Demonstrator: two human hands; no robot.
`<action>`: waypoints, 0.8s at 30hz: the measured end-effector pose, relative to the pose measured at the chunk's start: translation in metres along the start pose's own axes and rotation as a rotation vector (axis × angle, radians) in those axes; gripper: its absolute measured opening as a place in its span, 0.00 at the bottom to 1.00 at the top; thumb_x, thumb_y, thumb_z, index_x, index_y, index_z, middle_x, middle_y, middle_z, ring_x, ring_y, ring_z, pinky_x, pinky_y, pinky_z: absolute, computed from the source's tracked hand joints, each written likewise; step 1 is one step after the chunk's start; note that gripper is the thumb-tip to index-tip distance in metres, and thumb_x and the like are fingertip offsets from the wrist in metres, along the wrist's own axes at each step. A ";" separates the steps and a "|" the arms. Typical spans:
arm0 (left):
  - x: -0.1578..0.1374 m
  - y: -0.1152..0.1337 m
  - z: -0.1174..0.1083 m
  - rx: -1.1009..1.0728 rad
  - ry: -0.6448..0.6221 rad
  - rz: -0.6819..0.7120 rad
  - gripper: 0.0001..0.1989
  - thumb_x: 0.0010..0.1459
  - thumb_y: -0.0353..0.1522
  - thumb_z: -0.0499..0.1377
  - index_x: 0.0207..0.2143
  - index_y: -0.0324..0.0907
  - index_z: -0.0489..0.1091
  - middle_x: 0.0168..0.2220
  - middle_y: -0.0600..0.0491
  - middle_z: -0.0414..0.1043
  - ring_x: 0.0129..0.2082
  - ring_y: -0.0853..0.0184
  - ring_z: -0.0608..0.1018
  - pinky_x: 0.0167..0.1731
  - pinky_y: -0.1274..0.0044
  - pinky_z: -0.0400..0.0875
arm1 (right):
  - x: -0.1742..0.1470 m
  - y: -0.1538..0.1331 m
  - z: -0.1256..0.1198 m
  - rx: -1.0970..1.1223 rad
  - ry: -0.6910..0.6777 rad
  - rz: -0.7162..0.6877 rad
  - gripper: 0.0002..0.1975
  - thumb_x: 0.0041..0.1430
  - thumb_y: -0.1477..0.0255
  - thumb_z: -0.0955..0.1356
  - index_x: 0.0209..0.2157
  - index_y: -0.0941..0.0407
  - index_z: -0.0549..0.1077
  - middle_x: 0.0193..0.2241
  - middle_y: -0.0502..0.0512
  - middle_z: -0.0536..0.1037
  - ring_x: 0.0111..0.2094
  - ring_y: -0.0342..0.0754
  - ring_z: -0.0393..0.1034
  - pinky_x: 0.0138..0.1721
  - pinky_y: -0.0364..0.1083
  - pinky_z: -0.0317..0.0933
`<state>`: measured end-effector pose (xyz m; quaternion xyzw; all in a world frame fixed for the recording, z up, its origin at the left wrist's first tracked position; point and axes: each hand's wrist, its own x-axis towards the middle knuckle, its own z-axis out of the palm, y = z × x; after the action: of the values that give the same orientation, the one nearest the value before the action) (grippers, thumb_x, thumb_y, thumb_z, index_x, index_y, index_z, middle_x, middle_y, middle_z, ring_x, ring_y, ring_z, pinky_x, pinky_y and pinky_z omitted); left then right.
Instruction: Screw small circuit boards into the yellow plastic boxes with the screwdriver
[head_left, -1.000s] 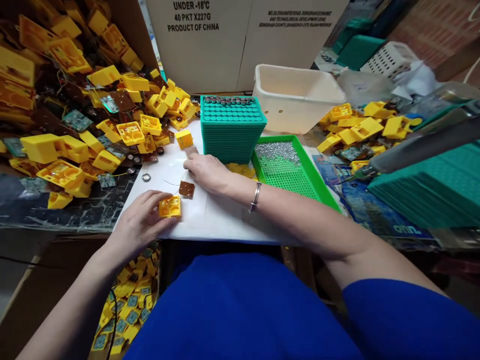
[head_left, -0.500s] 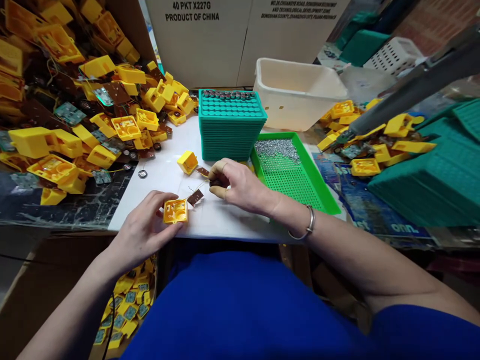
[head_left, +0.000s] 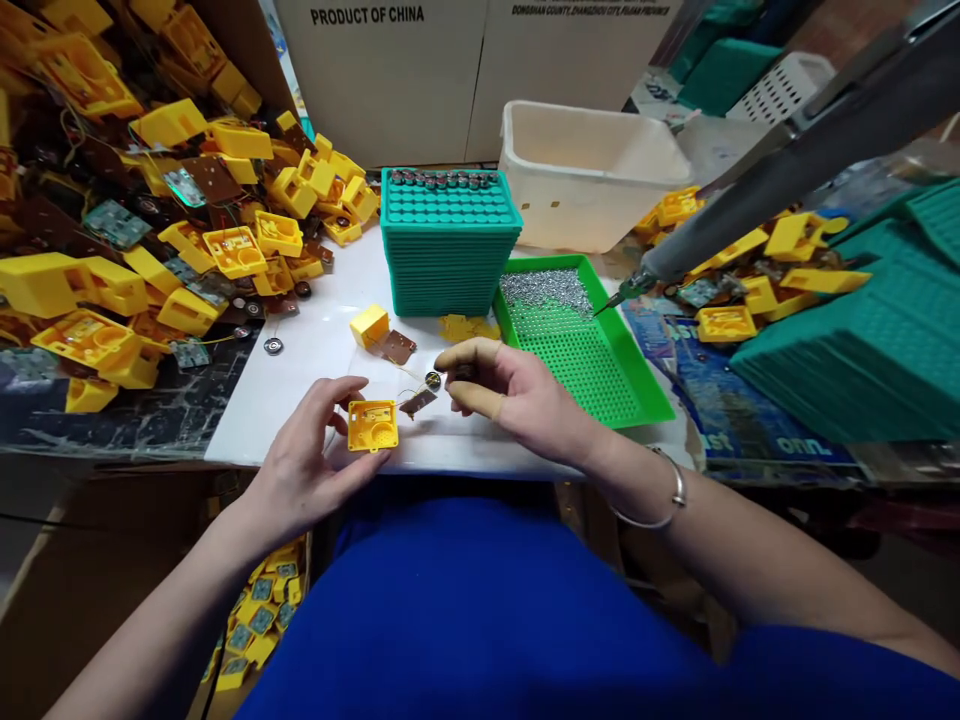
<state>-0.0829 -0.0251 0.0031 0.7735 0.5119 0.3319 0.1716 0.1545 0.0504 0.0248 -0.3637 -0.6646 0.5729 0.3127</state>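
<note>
One yellow case (head_left: 373,426), hollow side showing, sits gripped between thumb and fingers of left hand (head_left: 304,445), close to near edge of white work surface (head_left: 315,310); right hand (head_left: 532,400) curls, thumb and forefinger apart, just right of round disc (head_left: 433,380); from afar I cannot tell whether it grips anything; brown board (head_left: 418,403) lies between case and right hand; farther off, teal tray stack (head_left: 450,265); green basket (head_left: 585,360) right of stack.

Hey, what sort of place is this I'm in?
Probably a small assembly workshop: there's a big pile of yellow plastic cases, a stack of teal trays, and a green tray of tiny metal parts.
</note>
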 end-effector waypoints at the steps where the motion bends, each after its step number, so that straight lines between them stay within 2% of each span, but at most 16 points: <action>1: 0.001 0.001 0.001 -0.019 0.023 0.008 0.29 0.56 0.32 0.64 0.58 0.48 0.58 0.48 0.48 0.67 0.43 0.62 0.75 0.38 0.71 0.76 | -0.003 -0.001 0.000 0.106 -0.014 0.059 0.11 0.56 0.75 0.68 0.43 0.57 0.71 0.32 0.48 0.73 0.29 0.38 0.67 0.32 0.42 0.65; 5: 0.006 0.010 0.006 -0.097 0.084 0.051 0.33 0.54 0.31 0.65 0.59 0.52 0.56 0.49 0.49 0.67 0.45 0.62 0.74 0.38 0.70 0.76 | -0.015 -0.003 -0.001 0.317 -0.063 0.194 0.16 0.53 0.74 0.71 0.44 0.57 0.69 0.28 0.45 0.69 0.25 0.36 0.66 0.30 0.40 0.66; 9: 0.019 0.027 0.018 -0.152 0.101 0.183 0.36 0.53 0.27 0.66 0.60 0.52 0.56 0.48 0.48 0.67 0.45 0.61 0.73 0.38 0.70 0.76 | -0.025 0.002 0.002 0.416 -0.112 0.274 0.24 0.50 0.71 0.74 0.48 0.56 0.66 0.32 0.46 0.69 0.27 0.37 0.67 0.27 0.39 0.67; 12: 0.030 0.043 0.029 -0.172 0.049 0.349 0.37 0.54 0.25 0.65 0.62 0.50 0.54 0.47 0.46 0.68 0.46 0.61 0.73 0.42 0.68 0.76 | -0.035 0.009 0.002 0.484 -0.161 0.272 0.25 0.47 0.68 0.76 0.46 0.56 0.68 0.33 0.48 0.71 0.29 0.38 0.68 0.24 0.38 0.65; 15: 0.040 0.054 0.035 -0.184 -0.076 0.510 0.38 0.55 0.29 0.65 0.64 0.49 0.52 0.50 0.42 0.68 0.48 0.58 0.74 0.45 0.64 0.76 | -0.055 0.013 -0.009 0.502 -0.099 0.243 0.21 0.46 0.66 0.77 0.40 0.56 0.71 0.30 0.47 0.72 0.23 0.36 0.65 0.21 0.36 0.62; 17: 0.048 0.053 0.033 -0.186 -0.108 0.533 0.38 0.55 0.33 0.66 0.64 0.49 0.52 0.53 0.41 0.67 0.51 0.55 0.74 0.46 0.62 0.76 | -0.078 0.011 -0.024 0.479 0.047 0.239 0.20 0.43 0.63 0.78 0.38 0.54 0.73 0.28 0.47 0.74 0.22 0.36 0.65 0.21 0.38 0.61; 18: 0.053 0.049 0.029 -0.180 -0.085 0.495 0.37 0.55 0.33 0.66 0.63 0.49 0.54 0.54 0.41 0.67 0.52 0.54 0.74 0.46 0.61 0.76 | -0.092 0.008 -0.034 0.439 0.163 0.223 0.21 0.41 0.61 0.79 0.37 0.52 0.75 0.29 0.48 0.75 0.22 0.38 0.66 0.21 0.40 0.62; 21: 0.069 0.023 0.011 -0.142 0.139 0.239 0.24 0.58 0.31 0.61 0.56 0.50 0.62 0.50 0.48 0.68 0.48 0.59 0.75 0.40 0.66 0.78 | -0.132 -0.006 -0.075 0.197 0.654 0.050 0.23 0.35 0.54 0.79 0.37 0.41 0.79 0.31 0.53 0.79 0.25 0.47 0.72 0.21 0.47 0.61; 23: 0.079 -0.001 -0.002 -0.052 0.259 0.042 0.18 0.61 0.31 0.59 0.53 0.44 0.64 0.50 0.52 0.67 0.47 0.61 0.74 0.42 0.65 0.76 | -0.148 -0.017 -0.111 0.119 0.835 -0.044 0.16 0.43 0.45 0.73 0.36 0.31 0.78 0.33 0.53 0.81 0.28 0.49 0.73 0.18 0.49 0.51; 24: 0.083 -0.014 -0.009 0.004 0.278 -0.023 0.17 0.62 0.32 0.57 0.53 0.42 0.64 0.48 0.54 0.68 0.47 0.62 0.74 0.43 0.63 0.75 | -0.151 -0.022 -0.131 -0.021 0.895 -0.081 0.13 0.49 0.45 0.68 0.36 0.30 0.77 0.34 0.54 0.82 0.31 0.51 0.74 0.18 0.51 0.48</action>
<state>-0.0770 0.0553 0.0291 0.7147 0.5401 0.4328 0.1012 0.3423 -0.0082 0.0660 -0.5527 -0.4833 0.3397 0.5878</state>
